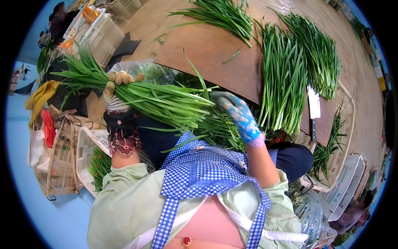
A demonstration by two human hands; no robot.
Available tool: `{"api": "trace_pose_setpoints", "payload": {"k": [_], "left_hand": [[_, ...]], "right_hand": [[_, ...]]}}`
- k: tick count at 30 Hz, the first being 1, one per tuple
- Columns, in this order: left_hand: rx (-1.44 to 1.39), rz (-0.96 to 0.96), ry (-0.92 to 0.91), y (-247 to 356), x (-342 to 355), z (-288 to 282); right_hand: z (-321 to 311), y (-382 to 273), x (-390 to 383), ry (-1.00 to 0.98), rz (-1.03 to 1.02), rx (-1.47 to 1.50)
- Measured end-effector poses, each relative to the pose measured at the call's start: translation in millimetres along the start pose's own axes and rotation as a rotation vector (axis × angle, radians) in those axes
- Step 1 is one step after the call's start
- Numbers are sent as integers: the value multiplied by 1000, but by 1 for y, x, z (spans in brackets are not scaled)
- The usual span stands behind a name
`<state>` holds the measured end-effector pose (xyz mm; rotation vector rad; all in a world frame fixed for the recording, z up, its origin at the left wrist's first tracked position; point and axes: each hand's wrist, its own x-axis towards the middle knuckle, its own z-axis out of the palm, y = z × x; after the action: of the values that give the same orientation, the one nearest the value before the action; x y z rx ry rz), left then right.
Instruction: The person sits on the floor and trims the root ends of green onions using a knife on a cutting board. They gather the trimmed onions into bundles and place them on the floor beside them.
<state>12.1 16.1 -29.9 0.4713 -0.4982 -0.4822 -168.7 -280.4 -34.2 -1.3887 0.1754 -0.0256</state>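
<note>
Fingers (123,78) of L hand (110,88) are clenched round a long green leaf bunch (166,103); those of R hand (230,110) are slightly bent by its stem ends, can't tell if touching or grasping.

Far L: yellow cloth (41,99), red bag (48,128) & tan mesh basket (62,159), then white crate (85,153) w/ short greens (99,168) inside. Upper L, pale slatted crate (108,41).

Next, L hand itself: tan glove w/ striped cuff, dark embroidered sleeve (122,133) below. Bunch slants across, over the lap, leafy end up-L, pale stems pointing R toward R hand. Behind it, clear plastic (145,70); below, more loose greens (219,128) & blue-white checked apron (199,178).

Mid: brown board (195,52) w/ a smaller leaf bundle (224,18) at its far edge. R hand, just R of the stems, wears a blue floral glove w/ greyish fingertips, pinkish cuff.

R of it: thick leaf bundle (284,79) & a 2nd thick bundle (317,54), side by side, stems twd person. Near these, knife (314,111), blade pointing away, black handle near side. Far R: cream basket (351,120), scattered leaves (329,153), another white crate (344,182), plus part of another person (350,218), lower R.
</note>
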Motion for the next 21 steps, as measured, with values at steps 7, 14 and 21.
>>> {"api": "trace_pose_setpoints", "payload": {"k": [7, 14, 21], "left_hand": [[21, 57, 50, 4, -4, 9], [-89, 78, 102, 1, -15, -11], [27, 54, 139, -4, -17, -11]], "right_hand": [[-26, 69, 12, 219, 289, -147], [-8, 39, 6, -338, 88, -202], [15, 46, 31, -484, 171, 417]]}}
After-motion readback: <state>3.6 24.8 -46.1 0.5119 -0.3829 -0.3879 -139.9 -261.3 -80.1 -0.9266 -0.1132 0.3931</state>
